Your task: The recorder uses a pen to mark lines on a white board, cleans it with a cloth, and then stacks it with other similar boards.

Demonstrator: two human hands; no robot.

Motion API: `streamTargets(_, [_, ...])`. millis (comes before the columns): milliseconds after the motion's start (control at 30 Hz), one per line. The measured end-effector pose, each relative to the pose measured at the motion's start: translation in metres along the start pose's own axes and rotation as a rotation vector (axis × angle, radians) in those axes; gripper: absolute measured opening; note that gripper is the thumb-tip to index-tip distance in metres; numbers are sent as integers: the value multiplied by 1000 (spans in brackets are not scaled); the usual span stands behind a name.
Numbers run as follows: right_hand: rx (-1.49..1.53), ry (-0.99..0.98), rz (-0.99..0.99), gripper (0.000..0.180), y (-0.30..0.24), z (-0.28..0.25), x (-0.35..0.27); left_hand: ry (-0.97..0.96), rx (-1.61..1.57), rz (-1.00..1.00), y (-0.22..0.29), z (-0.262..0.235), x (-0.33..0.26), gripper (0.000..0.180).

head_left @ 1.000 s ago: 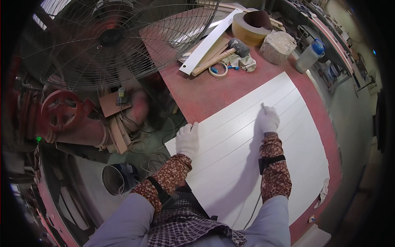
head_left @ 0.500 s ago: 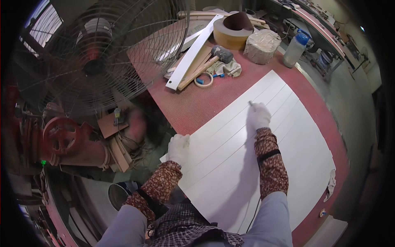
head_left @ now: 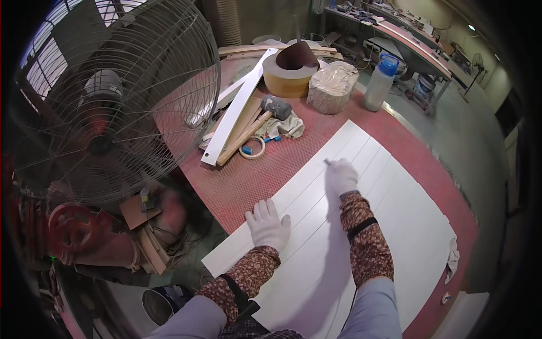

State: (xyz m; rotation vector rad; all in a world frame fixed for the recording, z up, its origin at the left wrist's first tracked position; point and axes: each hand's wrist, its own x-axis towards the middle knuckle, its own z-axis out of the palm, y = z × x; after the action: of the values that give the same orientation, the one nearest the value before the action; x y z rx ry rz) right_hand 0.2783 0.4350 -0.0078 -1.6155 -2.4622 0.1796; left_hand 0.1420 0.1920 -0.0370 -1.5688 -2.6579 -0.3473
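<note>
We log the panel (head_left: 406,237) as white with thin dark lines; gloves (head_left: 269,229), white; oversleeves (head_left: 370,251), reddish-brown with pale mottled print; tabletop (head_left: 226,183), red with fine mesh pattern; bottle lid (head_left: 388,64), blue; mallet head (head_left: 276,107), grey.

I have my left hand (head_left: 268,227) palm down, fingers slightly parted and pointing away, thumb held out to the right. My right hand (head_left: 342,177) reaches farther forward, fingers curled closed. My left forearm (head_left: 257,266) slants inward from the lower edge; my right forearm (head_left: 370,254) extends ahead, leaning slightly left.
</note>
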Motion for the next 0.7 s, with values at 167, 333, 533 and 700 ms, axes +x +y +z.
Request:
streamTargets(167, [88, -96, -109, 33, 6, 8, 20, -70, -49, 1, 3, -8, 3, 81])
streamTargets(333, [191, -354, -641, 23, -54, 10, -18, -6, -8, 22, -4, -4, 4, 80])
streamTargets(533, [43, -22, -187, 31, 26, 14, 126, 4, 9, 65, -6, -4, 1, 81])
streamTargets(700, [11, 10, 316, 22, 91, -6, 191, 24, -1, 125, 1, -11, 5, 77])
